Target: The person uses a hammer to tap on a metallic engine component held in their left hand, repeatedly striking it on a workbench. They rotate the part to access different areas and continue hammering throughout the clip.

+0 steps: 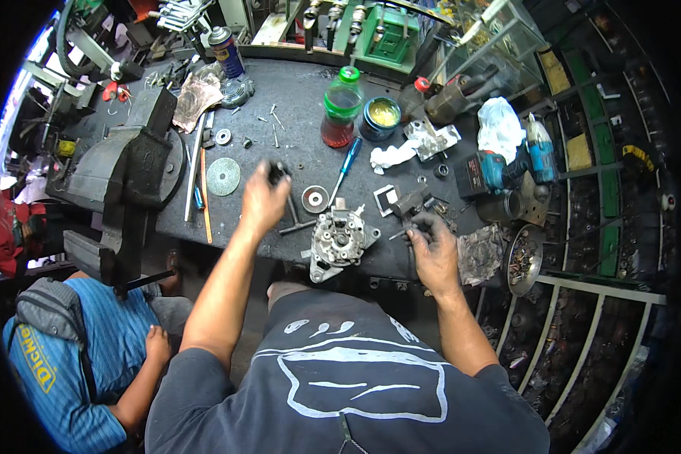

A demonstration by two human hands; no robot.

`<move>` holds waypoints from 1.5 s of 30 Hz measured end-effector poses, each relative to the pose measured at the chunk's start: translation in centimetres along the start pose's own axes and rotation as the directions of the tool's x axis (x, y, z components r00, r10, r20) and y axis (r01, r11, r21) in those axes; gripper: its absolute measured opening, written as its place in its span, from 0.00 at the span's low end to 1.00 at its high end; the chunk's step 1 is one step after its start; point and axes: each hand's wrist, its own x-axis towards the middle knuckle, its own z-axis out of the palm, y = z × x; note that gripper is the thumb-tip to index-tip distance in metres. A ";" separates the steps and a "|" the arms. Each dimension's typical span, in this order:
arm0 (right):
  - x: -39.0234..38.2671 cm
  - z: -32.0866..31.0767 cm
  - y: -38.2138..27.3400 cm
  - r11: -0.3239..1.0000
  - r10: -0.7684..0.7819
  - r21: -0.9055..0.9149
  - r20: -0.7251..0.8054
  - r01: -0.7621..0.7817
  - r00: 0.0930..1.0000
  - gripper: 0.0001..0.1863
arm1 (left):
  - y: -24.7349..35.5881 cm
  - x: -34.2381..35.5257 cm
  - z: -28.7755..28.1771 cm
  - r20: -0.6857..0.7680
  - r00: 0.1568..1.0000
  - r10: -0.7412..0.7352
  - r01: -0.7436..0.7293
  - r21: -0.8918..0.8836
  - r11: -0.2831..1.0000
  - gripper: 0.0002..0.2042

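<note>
My left hand [263, 198] is raised over the dark workbench [303, 98] and grips a small dark metal part [278, 172]. Just below it lies a T-shaped socket wrench [295, 219]. My right hand [433, 246] rests at the bench's front edge, its fingers closed on a small dark metal piece [412, 206]. Between my hands lies a silver alternator housing [339, 238], with a round metal disc [315, 199] beside it. A blue-handled screwdriver [348, 163] lies further back.
A big grey bench vise [125, 178] stands at the left. A green-capped bottle of red liquid [340, 106], an open tin [380, 117], a spray can [225, 51], a cordless drill [507, 166] and a bowl of small parts [523, 259] surround the middle. Another person in a blue shirt [68, 356] sits at the lower left.
</note>
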 end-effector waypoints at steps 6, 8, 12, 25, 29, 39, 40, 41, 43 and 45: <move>-2.5 1.5 1.6 0.952 -0.305 0.032 0.080 0.304 0.949 0.10 | 2.5 -7.7 1.6 0.070 0.997 -0.030 0.030 -0.005 1.000 0.11; -3.2 2.5 1.7 0.938 -0.347 0.049 0.115 0.344 0.931 0.12 | 2.4 -8.1 2.4 0.049 0.998 0.038 -0.040 0.038 0.998 0.09; -3.6 4.8 2.4 0.889 -0.459 0.055 0.094 0.455 0.884 0.14 | 2.0 -7.3 2.2 0.121 0.988 0.094 -0.103 0.074 0.992 0.11; -6.9 6.2 1.9 0.814 -0.535 -0.199 0.108 0.545 0.838 0.11 | 2.9 -3.2 0.2 0.464 0.800 0.380 -0.395 -0.068 0.916 0.21; -7.6 6.7 0.1 0.918 -0.379 -0.162 -0.092 0.362 0.921 0.13 | 2.5 -2.6 -0.6 0.524 0.783 0.336 -0.327 -0.113 0.938 0.18; -7.9 8.2 -0.1 0.842 -0.498 -0.243 -0.011 0.481 0.867 0.12 | 0.6 -1.3 0.3 0.512 0.726 0.460 -0.419 -0.202 0.885 0.12; -7.9 8.3 -0.1 0.821 -0.532 -0.238 0.007 0.518 0.847 0.12 | 0.4 -1.4 0.3 0.518 0.754 0.404 -0.355 -0.196 0.914 0.12; -7.9 8.3 0.0 0.800 -0.563 -0.234 0.025 0.552 0.826 0.13 | 0.4 -1.7 0.4 0.526 0.777 0.346 -0.288 -0.192 0.938 0.12; -7.7 8.3 0.1 0.795 -0.564 -0.248 0.034 0.553 0.825 0.14 | 0.5 -1.6 0.5 0.537 0.785 0.309 -0.263 -0.163 0.951 0.13; -7.6 8.4 0.6 0.823 -0.503 -0.280 0.044 0.494 0.863 0.15 | 0.6 -1.3 0.6 0.549 0.759 0.350 -0.346 -0.114 0.931 0.14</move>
